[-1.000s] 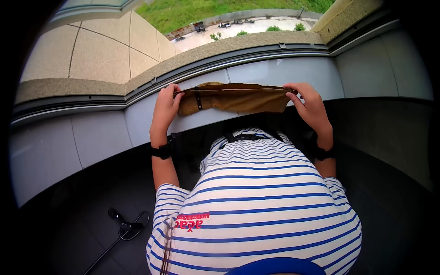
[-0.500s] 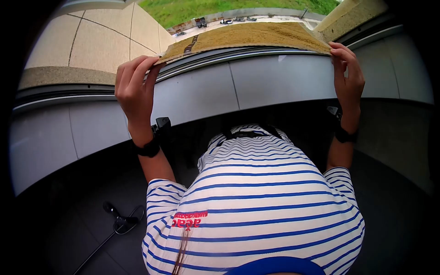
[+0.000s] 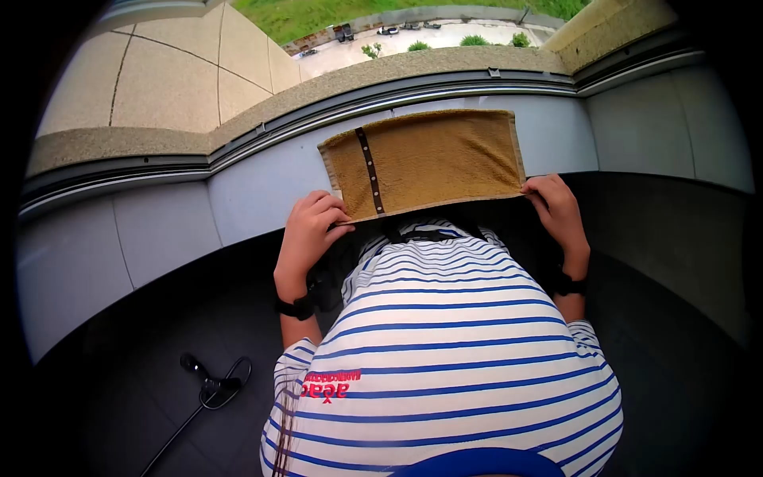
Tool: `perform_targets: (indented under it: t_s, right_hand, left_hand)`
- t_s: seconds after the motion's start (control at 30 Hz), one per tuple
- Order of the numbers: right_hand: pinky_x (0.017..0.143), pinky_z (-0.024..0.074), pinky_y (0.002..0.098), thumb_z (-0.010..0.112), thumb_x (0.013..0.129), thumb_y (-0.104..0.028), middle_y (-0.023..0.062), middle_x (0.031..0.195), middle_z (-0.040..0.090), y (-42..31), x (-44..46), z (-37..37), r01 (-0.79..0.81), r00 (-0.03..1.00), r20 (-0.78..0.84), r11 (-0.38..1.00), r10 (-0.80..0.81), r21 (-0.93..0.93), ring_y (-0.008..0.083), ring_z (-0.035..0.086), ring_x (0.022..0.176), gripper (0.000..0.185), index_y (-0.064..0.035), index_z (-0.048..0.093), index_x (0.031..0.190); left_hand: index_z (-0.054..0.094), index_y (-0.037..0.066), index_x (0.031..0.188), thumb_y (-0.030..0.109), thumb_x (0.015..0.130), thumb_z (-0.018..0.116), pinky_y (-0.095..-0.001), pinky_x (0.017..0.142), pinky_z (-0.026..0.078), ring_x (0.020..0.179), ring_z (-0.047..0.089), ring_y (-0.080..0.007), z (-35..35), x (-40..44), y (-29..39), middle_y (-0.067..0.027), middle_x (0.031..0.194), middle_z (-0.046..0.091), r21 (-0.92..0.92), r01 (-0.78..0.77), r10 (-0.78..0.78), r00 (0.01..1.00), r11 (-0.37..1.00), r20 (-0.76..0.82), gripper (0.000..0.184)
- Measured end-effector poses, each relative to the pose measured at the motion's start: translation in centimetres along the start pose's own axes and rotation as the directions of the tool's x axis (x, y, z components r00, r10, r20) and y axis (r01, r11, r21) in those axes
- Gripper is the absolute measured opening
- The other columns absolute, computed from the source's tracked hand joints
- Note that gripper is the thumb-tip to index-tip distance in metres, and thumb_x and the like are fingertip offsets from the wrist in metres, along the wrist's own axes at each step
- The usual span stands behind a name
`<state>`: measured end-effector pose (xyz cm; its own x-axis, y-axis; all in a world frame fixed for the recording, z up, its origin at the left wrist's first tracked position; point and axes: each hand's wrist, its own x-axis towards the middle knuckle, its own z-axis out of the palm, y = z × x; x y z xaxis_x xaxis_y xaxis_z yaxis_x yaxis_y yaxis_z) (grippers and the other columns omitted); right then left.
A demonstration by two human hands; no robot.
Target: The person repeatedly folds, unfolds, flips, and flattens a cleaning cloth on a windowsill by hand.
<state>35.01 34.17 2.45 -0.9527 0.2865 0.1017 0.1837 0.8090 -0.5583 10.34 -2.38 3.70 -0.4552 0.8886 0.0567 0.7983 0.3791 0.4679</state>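
Observation:
A brown towel (image 3: 445,159) with a dark dotted stripe near its left end is spread over the grey tiled sill. My left hand (image 3: 314,230) pinches its near left corner between thumb and fingers. At the near right corner, my right hand (image 3: 556,211) grips the edge the same way. The towel's near edge is held taut between both hands, close to the front of my striped shirt (image 3: 461,342). Its far edge lies towards the window track. Each wrist wears a black band.
Beyond the tiled sill (image 3: 262,191) runs a metal window track (image 3: 318,114), with a rough stone ledge outside it. Far below are a paved strip with parked vehicles and grass. A black cable with a dark device (image 3: 211,385) lies on the floor at lower left.
Both hands have drawn the towel back towards my body and closer together. It was over the window track, and now it lies flat on the sill with its whole face showing.

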Motion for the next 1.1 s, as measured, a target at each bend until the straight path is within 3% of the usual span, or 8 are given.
perform_targets:
  t_s: [0.2,0.27,0.37,0.43,0.53,0.7,0.97,1.1]
  right_hand:
    - [0.08,0.0485,0.0371,0.068,0.085,-0.004,0.0092,0.093,0.068,0.3,2.4,-2.7,0.005,0.994,0.112,1.0,-0.006,0.015,0.0269,0.063,0.09,0.015,-0.0058,0.068,0.099]
    - [0.081,0.0476,0.0376,0.068,0.085,-0.006,0.0088,0.093,0.068,-0.5,4.2,-3.5,-0.026,0.998,0.055,0.999,0.027,-0.024,0.0268,0.062,0.091,0.015,-0.0061,0.068,0.1]
    - [0.082,0.0462,0.0387,0.067,0.086,-0.008,0.0071,0.093,0.069,-0.7,7.4,-2.8,-0.01,0.996,-0.094,0.994,0.0,-0.107,0.0275,0.062,0.091,0.015,-0.0074,0.069,0.101]
    - [0.083,0.0461,0.0387,0.066,0.086,-0.007,0.0065,0.093,0.069,-1.2,8.9,-2.3,0.088,0.98,-0.154,0.965,-0.129,-0.248,0.0282,0.061,0.093,0.013,-0.0078,0.069,0.099]
    - [0.085,0.046,0.039,0.064,0.085,-0.003,0.0068,0.095,0.068,-0.3,8.3,-1.6,0.148,0.987,-0.028,0.972,-0.156,-0.182,0.0287,0.061,0.097,0.01,-0.0064,0.066,0.094]
    - [0.089,0.046,0.0372,0.066,0.081,0.001,0.0065,0.099,0.067,-0.3,4.5,-2.8,0.088,0.985,0.157,0.994,-0.077,-0.066,0.0275,0.06,0.103,0.013,-0.006,0.064,0.092]
    - [0.086,0.0487,0.0392,0.062,0.081,0.0,0.0079,0.094,0.065,-2.3,3.1,-1.0,-0.113,0.955,0.248,0.972,0.163,-0.206,0.0278,0.06,0.097,0.02,-0.0057,0.069,0.1]
    - [0.082,0.0488,0.0403,0.061,0.082,-0.001,0.009,0.091,0.063,-5.1,5.3,1.5,0.009,0.996,0.088,0.991,0.004,-0.136,0.0283,0.06,0.091,0.02,-0.0051,0.069,0.1]
  left_hand:
    - [0.068,0.007,0.082,0.014,0.074,0.08,-0.0369,0.082,0.046,0.096,0.061,-0.0276,-1.4,1.0,-1.1,-0.0052,0.093,0.067,-0.283,-0.016,0.045,0.994,0.959,0.095,0.015]
    - [0.07,0.007,0.084,0.019,0.078,0.079,-0.0375,0.083,0.046,0.093,0.062,-0.0293,-2.5,1.6,-1.4,-0.0072,0.094,0.068,-0.369,0.2,-0.148,0.975,0.908,0.164,0.017]
    - [0.071,0.007,0.087,0.024,0.08,0.079,-0.038,0.082,0.045,0.09,0.062,-0.0298,-4.0,4.2,-1.9,-0.009,0.095,0.068,-0.149,0.117,-0.11,0.993,0.982,0.051,0.02]
    - [0.071,0.008,0.084,0.023,0.079,0.078,-0.0394,0.085,0.046,0.097,0.062,-0.0294,-4.2,5.0,-1.8,-0.0081,0.102,0.07,-0.07,0.175,-0.168,0.982,0.982,0.092,0.018]
    - [0.065,0.006,0.078,0.013,0.073,0.079,-0.0414,0.098,0.045,0.125,0.054,-0.0323,-3.1,4.5,-1.6,-0.007,0.124,0.067,-0.166,-0.063,0.094,0.978,0.984,0.187,0.017]
    - [0.061,0.006,0.076,0.009,0.07,0.077,-0.0442,0.104,0.041,0.131,0.051,-0.0311,-1.4,1.7,-0.6,-0.0043,0.13,0.064,-0.25,-0.019,0.076,0.973,0.968,0.218,0.017]
    - [0.07,0.008,0.093,0.018,0.078,0.078,-0.0423,0.092,0.044,0.104,0.06,-0.0285,-0.2,3.8,1.0,-0.0059,0.105,0.068,-0.098,0.088,-0.074,0.988,0.991,0.138,0.02]
    - [0.069,0.005,0.095,0.014,0.081,0.075,-0.039,0.08,0.049,0.093,0.062,-0.0281,3.0,5.6,2.2,-0.0076,0.097,0.067,-0.133,0.024,-0.034,0.997,0.991,-0.071,0.018]
